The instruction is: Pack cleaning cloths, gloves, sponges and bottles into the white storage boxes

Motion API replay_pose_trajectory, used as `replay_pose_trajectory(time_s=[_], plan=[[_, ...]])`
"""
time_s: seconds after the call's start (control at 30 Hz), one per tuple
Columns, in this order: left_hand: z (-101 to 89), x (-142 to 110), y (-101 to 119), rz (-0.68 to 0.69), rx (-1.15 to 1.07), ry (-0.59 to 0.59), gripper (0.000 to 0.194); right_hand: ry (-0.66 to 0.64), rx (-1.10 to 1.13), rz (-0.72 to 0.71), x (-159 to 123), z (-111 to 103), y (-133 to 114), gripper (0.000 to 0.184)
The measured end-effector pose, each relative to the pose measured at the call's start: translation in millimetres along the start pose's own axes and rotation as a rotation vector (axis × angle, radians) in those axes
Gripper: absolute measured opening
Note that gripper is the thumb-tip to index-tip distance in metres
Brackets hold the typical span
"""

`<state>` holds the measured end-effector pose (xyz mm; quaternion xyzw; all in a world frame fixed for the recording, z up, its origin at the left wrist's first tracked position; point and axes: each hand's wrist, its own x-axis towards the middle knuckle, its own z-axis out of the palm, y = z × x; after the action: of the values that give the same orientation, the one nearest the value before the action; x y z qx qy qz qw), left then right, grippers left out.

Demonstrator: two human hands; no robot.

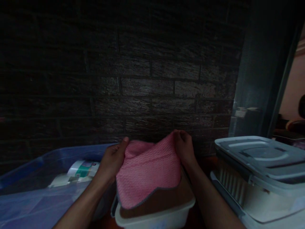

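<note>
A pink textured cloth (pixel 152 168) with a dark stitched edge hangs between my two hands, partly folded over at its top. My left hand (pixel 114 159) grips its left side, thumb pointing up. At the upper right corner, my right hand (pixel 184 146) pinches the fabric with bent fingers. Directly below the cloth stands a white plastic container (pixel 157 219) with no lid on it. Brown material (pixel 171 200) shows inside its rim; what it is I cannot make out. The cloth hides the container's far part.
At the left is a translucent blue bin (pixel 30 203) holding a white-and-green labelled container (pixel 83 168) and other white items. On the right sits a white box with a grey lid (pixel 259 156). A dark brick wall (pixel 147 89) rises behind, beside a grey post (pixel 250 82).
</note>
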<state>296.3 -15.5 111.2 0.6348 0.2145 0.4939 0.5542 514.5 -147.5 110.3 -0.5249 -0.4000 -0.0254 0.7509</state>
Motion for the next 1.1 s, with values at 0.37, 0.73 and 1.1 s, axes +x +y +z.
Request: replay_pose_trajectory(time_s=[0.37,0.73,1.1], plan=[[2.8,1.1,2.2,-0.120,-0.289,-0.073,0.021,-0.057,0.158,0.106,-2.2,2.2,-0.3,0.022],[0.5,0.0,2.4,0.022,-0.210,-0.097,0.029,0.109,0.118,-0.103,0.1,-5.7,-2.9,0.033],[-0.8,-0.9,7.5,0.060,-0.373,-0.174,0.017,0.166,0.323,0.068,0.8,-9.2,-7.4,0.011]])
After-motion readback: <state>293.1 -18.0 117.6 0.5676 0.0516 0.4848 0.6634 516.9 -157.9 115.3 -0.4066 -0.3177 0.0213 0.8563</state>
